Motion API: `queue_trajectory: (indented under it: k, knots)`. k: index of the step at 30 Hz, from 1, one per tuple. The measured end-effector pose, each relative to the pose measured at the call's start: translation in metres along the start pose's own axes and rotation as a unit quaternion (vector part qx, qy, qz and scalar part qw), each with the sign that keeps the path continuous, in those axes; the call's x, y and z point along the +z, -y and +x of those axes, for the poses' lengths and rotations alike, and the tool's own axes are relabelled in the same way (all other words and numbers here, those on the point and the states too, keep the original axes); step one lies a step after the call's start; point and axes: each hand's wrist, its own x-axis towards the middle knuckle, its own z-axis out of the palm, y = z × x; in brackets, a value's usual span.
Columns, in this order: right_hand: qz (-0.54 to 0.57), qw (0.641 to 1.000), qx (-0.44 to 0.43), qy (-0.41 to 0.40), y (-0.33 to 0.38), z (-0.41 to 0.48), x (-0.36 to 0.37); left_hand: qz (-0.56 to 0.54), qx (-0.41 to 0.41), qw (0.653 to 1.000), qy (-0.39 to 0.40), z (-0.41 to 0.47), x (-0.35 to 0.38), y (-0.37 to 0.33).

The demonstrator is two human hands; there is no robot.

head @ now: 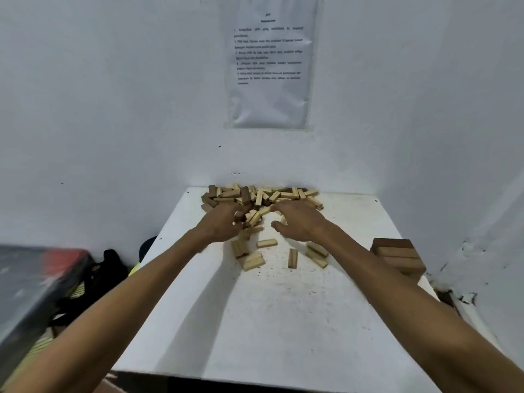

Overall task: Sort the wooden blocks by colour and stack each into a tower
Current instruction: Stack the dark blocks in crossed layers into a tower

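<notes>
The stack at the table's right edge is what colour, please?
The stack is brown; head view.

Cool, flat and rather dim light fills the view; the white wall (pixel 113 95) reads as blue-grey, darker toward the upper corners. The bench (pixel 283 321) top is the brightest surface. Light comes from above and behind the person: soft-edged grey shadows of both arms (pixel 147 285) lie on the bench beneath them. There is no hard glare, only a faint sheen on the sheet (pixel 269 109) pinned to the wall, whose print is too soft to read. The left hand (pixel 224 222) is smeared by motion, and the box (pixel 34 279) at the left edge is blurred. Wide-angle stretch splays the bench edges and lengthens the arms toward the lower corners.
</notes>
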Motion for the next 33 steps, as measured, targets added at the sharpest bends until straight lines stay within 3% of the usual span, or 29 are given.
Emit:
queue_trajectory:
  k: [5,9,16,25,33]
  knots:
    - [0.027,1.000,0.010,0.005,0.000,0.055,0.023,-0.050,-0.028,0.998,-0.026,0.029,0.011,0.021]
    - [0.027,1.000,0.012,0.001,-0.004,0.093,0.037,-0.024,-0.024,0.999,-0.024,0.041,0.028,0.031]
    - [0.038,0.999,0.010,-0.029,0.001,0.139,0.057,-0.026,-0.042,0.988,-0.143,0.046,0.044,0.041]
    - [0.051,0.986,0.055,-0.150,0.022,0.164,0.068,-0.041,-0.048,0.979,-0.195,0.041,0.046,0.040]
    - [0.076,0.981,0.109,-0.144,0.030,0.166,0.060,-0.032,-0.083,0.975,-0.206,0.032,0.037,0.064]
